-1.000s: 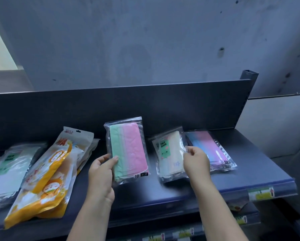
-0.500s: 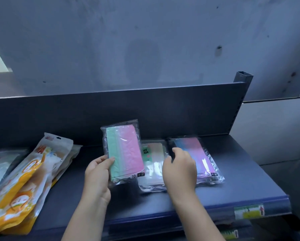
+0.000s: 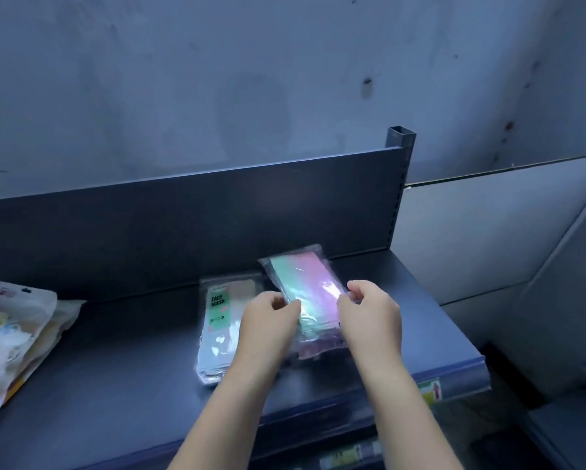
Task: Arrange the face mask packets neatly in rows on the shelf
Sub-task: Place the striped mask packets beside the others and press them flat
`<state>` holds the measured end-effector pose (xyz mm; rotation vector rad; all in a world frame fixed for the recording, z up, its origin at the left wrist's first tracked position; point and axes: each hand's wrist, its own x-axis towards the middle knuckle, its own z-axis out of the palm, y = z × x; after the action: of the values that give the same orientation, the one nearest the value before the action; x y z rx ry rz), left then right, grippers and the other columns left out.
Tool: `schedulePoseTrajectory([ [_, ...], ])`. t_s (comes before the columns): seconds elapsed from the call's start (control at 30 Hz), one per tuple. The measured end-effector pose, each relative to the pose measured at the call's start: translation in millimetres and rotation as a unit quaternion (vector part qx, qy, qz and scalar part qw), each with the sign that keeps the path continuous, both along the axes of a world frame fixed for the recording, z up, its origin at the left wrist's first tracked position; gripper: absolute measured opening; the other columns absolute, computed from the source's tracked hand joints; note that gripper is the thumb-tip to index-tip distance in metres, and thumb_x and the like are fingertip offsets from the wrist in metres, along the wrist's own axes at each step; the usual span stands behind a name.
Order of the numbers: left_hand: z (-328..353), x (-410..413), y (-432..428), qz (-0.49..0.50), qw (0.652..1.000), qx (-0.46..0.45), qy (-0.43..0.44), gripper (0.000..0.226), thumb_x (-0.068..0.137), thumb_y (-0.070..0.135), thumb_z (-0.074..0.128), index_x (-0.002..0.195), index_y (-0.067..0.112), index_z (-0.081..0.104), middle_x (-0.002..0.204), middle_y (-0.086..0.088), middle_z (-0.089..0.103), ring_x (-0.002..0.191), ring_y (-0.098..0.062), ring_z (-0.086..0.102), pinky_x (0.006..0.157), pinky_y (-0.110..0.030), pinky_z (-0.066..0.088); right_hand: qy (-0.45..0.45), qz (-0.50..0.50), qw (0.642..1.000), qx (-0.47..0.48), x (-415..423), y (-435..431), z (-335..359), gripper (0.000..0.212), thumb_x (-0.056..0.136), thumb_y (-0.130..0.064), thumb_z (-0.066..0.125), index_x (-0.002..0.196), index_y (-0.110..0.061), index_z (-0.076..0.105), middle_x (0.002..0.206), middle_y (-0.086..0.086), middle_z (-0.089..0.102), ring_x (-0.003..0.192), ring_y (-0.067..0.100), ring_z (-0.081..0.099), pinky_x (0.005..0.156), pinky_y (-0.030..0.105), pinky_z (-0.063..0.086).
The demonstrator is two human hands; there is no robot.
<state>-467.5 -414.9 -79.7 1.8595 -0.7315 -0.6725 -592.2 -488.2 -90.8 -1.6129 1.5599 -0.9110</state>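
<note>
A clear packet of green and pink masks [image 3: 305, 283] lies tilted at the right of the dark shelf [image 3: 122, 368], on top of another packet whose pinkish lower edge [image 3: 313, 351] peeks out beneath. My left hand [image 3: 268, 320] grips its left edge and my right hand [image 3: 369, 313] grips its right edge. Just to the left lies a pale packet labelled FACE MASK [image 3: 220, 320], partly covered by my left wrist. At the far left is a pile of orange and white packets [image 3: 10, 337].
The shelf has a dark back panel [image 3: 183, 225] and a metal upright post [image 3: 401, 144] at its right end. Price labels [image 3: 429, 391] sit on the front lip. A grey wall rises behind, and lower shelves show below.
The green and pink packet has moved from the left of the FACE MASK packet to its right, onto the blue-pink packet. My right hand has taken hold of it too.
</note>
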Motion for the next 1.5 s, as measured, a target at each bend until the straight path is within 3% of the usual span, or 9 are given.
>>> schedulePoseTrajectory([
  [0.13,-2,-14,-11,-0.009,0.997,0.057,-0.053,0.018,0.077,0.015,0.062,0.069,0.011,0.046,0.064,-0.005,0.046,0.054,-0.023,0.038,0.049,-0.026,0.033,0.055,-0.004,0.998,-0.034,-5,-6,-19,0.026,0.091,-0.009,0.052,0.107,-0.014,0.073,0.102,0.004,0.068,0.106,0.033,0.055,0.072,0.035,0.042],
  [0.33,-10,-23,-14,0.022,0.989,0.081,-0.125,0.019,0.084,0.017,0.059,0.101,0.019,0.051,0.093,-0.003,0.066,0.082,-0.029,0.065,0.075,-0.047,0.059,0.089,0.047,0.994,-0.046,-8,-3,-37,0.008,0.094,-0.019,0.054,0.086,-0.021,0.055,0.086,-0.003,0.053,0.089,0.028,0.046,0.066,0.036,0.036],
  [0.5,-14,-38,-12,0.002,0.983,0.099,-0.152,0.048,0.098,0.028,0.055,0.145,0.019,0.049,0.140,0.002,0.061,0.125,-0.024,0.058,0.097,-0.033,0.045,0.095,0.077,0.991,-0.062,-10,-2,-33,0.019,0.097,-0.028,0.052,0.099,-0.019,0.068,0.100,-0.002,0.065,0.097,0.028,0.055,0.076,0.038,0.049],
  [0.6,-12,-43,-8,-0.020,0.968,0.078,-0.239,0.049,0.103,0.024,0.053,0.150,0.017,0.045,0.154,0.004,0.049,0.138,-0.018,0.047,0.098,-0.024,0.034,0.093,0.086,0.987,-0.097,-14,0,-27,0.019,0.100,-0.030,0.052,0.103,-0.020,0.067,0.106,-0.007,0.066,0.106,0.023,0.055,0.081,0.037,0.048],
  [0.7,-8,-38,-1,-0.037,0.943,0.055,-0.325,0.050,0.104,0.027,0.054,0.153,0.016,0.046,0.166,0.003,0.040,0.154,-0.016,0.032,0.119,-0.028,0.030,0.093,0.125,0.981,-0.119,-15,3,-20,0.033,0.104,-0.039,0.047,0.128,-0.023,0.064,0.132,-0.008,0.064,0.134,0.018,0.048,0.100,0.036,0.046],
  [0.8,-4,-30,9,-0.027,0.925,0.073,-0.372,0.056,0.105,0.039,0.051,0.155,0.016,0.046,0.169,0.000,0.037,0.161,-0.021,0.022,0.127,-0.039,0.025,0.100,0.198,0.969,-0.110,-13,11,-9,0.064,0.105,-0.055,0.028,0.162,-0.025,0.033,0.168,-0.014,0.031,0.160,0.010,0.013,0.123,0.035,0.028],
  [0.93,13,-17,37,-0.024,0.914,0.061,-0.401,0.072,0.099,0.054,0.026,0.164,0.022,0.033,0.173,0.008,0.027,0.163,-0.014,0.010,0.132,-0.036,0.006,0.105,0.257,0.951,-0.132,-2,33,8,0.073,0.103,-0.060,0.020,0.167,-0.028,0.010,0.173,-0.021,0.006,0.158,-0.001,-0.009,0.130,0.034,0.012],
  [1.07,26,17,81,-0.015,0.878,0.085,-0.471,0.085,0.093,0.059,0.000,0.166,0.025,0.026,0.175,0.008,0.021,0.164,-0.014,0.007,0.131,-0.040,0.004,0.114,0.280,0.941,-0.151,34,66,27,0.071,0.105,-0.059,0.024,0.168,-0.029,0.009,0.173,-0.021,0.002,0.158,-0.001,-0.007,0.130,0.030,0.009],
  [1.5,34,170,256,0.032,0.877,0.137,-0.459,0.095,0.089,0.067,0.000,0.166,0.019,0.028,0.174,0.001,0.025,0.163,-0.021,0.012,0.131,-0.045,0.007,0.197,0.258,0.927,-0.189,189,231,40,0.074,0.106,-0.061,0.023,0.167,-0.020,0.018,0.174,-0.008,0.017,0.162,0.014,0.002,0.130,0.041,0.014],
])
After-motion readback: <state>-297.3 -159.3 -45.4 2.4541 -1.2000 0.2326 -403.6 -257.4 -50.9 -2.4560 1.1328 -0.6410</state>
